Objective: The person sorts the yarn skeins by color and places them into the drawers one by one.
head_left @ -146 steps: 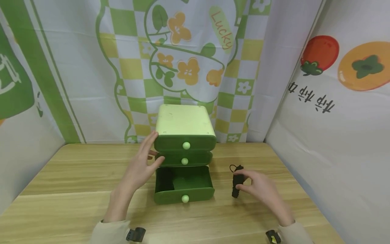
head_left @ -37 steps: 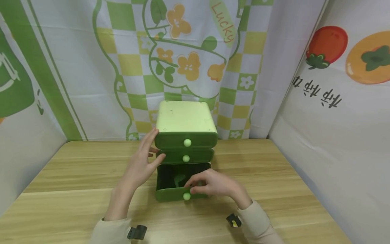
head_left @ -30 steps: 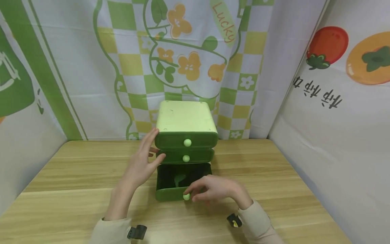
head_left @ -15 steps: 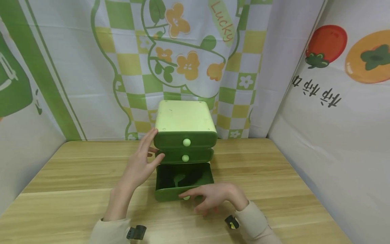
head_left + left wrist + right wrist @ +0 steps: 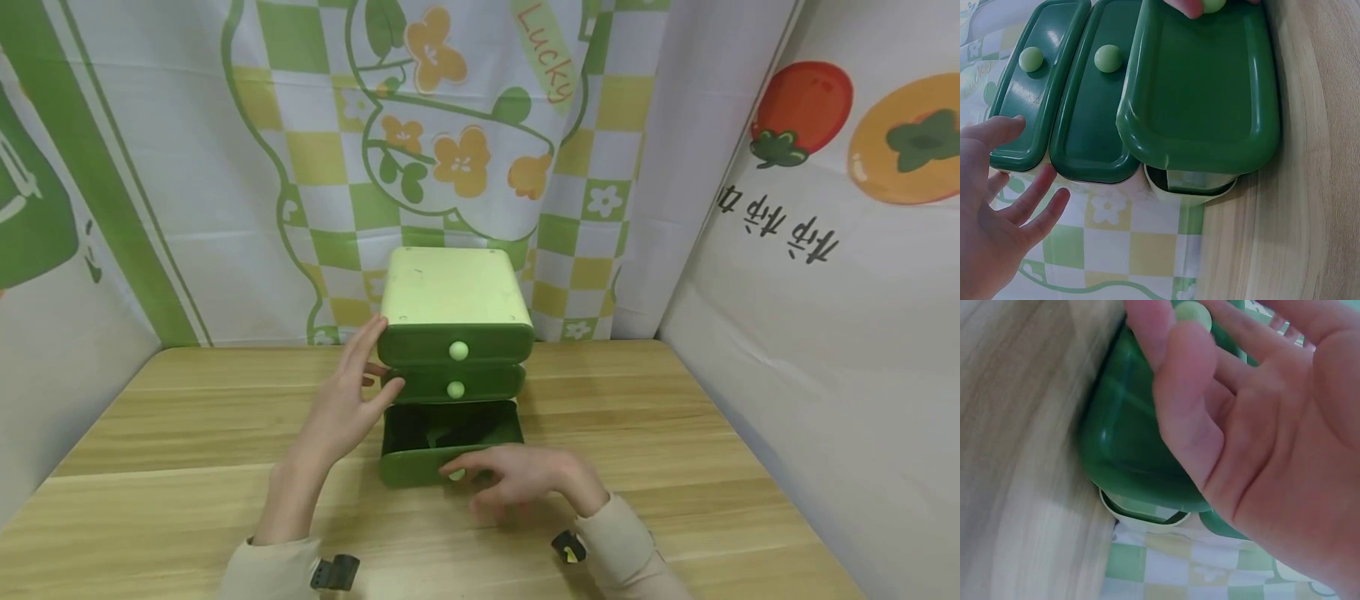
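A small drawer cabinet (image 5: 453, 287) with a pale green top and dark green fronts stands on the table. Its bottom drawer (image 5: 405, 470) is pulled out; inside lie dark items (image 5: 468, 432), their shapes hard to make out. My left hand (image 5: 339, 414) rests along the cabinet's left side, fingers spread, near the middle drawer (image 5: 427, 382). At the bottom drawer's front is my right hand (image 5: 525, 477), its extended index finger across the round knob (image 5: 457, 475). In the right wrist view, fingers lie beside the pale knob (image 5: 1193, 314) without wrapping it.
The wooden table (image 5: 187, 433) runs up to a printed curtain (image 5: 315, 158) behind the cabinet. A white fabric wall (image 5: 750, 333) with fruit prints bounds the right side. The upper drawer (image 5: 420, 344) is closed.
Earlier my right hand held a long black item with a thin loop right of the cabinet; now that hand is at the bottom drawer's knob. The drawer has slid slightly inward. My left hand stayed put.
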Action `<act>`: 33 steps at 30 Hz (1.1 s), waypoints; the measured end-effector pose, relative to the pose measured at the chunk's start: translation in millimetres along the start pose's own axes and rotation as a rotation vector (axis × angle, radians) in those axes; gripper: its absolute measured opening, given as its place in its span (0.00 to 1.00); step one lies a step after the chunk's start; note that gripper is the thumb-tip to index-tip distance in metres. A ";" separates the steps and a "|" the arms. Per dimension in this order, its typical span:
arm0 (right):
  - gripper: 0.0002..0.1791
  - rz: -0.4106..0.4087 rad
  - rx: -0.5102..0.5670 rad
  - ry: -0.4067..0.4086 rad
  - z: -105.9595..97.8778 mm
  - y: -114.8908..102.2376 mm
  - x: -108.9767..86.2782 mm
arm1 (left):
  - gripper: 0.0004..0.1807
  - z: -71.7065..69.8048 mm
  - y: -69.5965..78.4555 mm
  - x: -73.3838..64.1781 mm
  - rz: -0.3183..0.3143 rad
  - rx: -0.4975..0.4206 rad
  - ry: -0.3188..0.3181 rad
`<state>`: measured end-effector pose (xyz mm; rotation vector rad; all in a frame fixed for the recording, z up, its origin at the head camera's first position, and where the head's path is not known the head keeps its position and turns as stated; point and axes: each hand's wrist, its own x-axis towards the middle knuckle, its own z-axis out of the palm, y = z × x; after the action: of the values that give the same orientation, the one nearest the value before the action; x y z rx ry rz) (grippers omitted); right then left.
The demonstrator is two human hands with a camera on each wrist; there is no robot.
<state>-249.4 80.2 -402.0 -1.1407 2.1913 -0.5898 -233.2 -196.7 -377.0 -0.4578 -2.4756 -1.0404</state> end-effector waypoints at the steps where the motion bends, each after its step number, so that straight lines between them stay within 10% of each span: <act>1: 0.30 -0.014 -0.039 0.021 0.2 0.5 0.9 | 0.45 0.2 -0.1 0.2 0.000 -0.001 0.001; 33: 0.40 0.074 -0.038 0.286 8.0 20.3 18.7 | 0.46 0.6 0.4 0.2 0.003 0.006 0.005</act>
<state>-264.1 74.5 -426.0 -1.0417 2.4846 -0.7186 -233.3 -196.0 -377.1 -0.4569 -2.4722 -1.0320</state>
